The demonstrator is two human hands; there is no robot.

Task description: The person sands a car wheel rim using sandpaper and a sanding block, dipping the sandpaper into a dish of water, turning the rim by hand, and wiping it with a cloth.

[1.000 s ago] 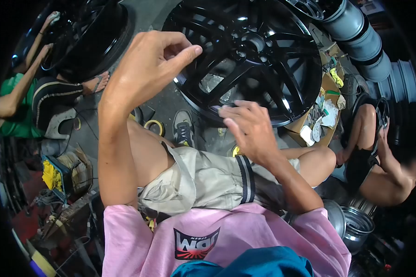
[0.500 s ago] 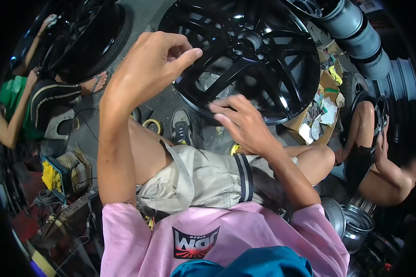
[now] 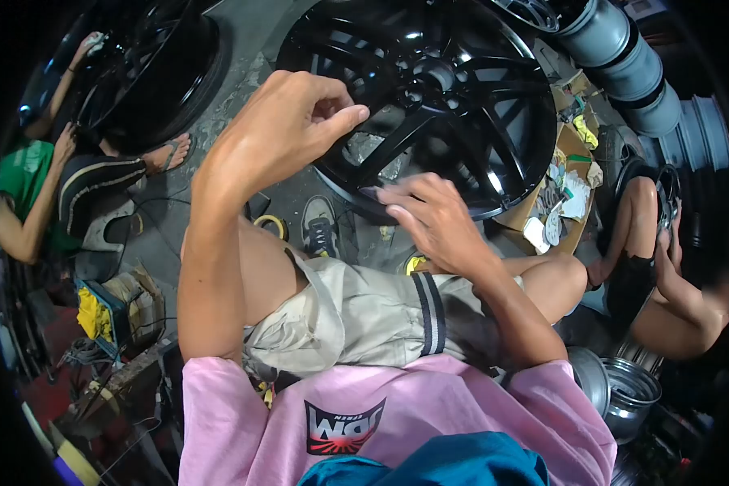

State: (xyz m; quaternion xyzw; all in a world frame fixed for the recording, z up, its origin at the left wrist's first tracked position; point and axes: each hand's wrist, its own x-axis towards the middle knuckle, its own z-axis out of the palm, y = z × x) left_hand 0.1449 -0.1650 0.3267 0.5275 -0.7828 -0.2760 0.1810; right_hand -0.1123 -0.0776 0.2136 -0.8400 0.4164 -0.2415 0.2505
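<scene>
- Wheel [image 3: 431, 100]: black, glossy, spoked; lies at 12 to 1 o'clock.
- Handling, judged: heavy, stiff, slick; finish easily scratched.
- Hold: rim [image 3: 536, 146] at 3 and 9 o'clock, or spokes [image 3: 397, 144].
- Left hand [image 3: 287, 125]: curled, over wheel's 9 o'clock side; cannot tell whether grip closes on anything.
- Right hand [image 3: 436, 215]: at wheel's 7 o'clock edge, fingertips blurred; grip cannot be told.

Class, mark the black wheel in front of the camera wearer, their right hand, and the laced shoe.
Black wheel [image 3: 424, 111], head view: spoked face.
Right hand [image 3: 439, 215], head view: back of hand.
Laced shoe [image 3: 320, 233], head view: laces.
</scene>
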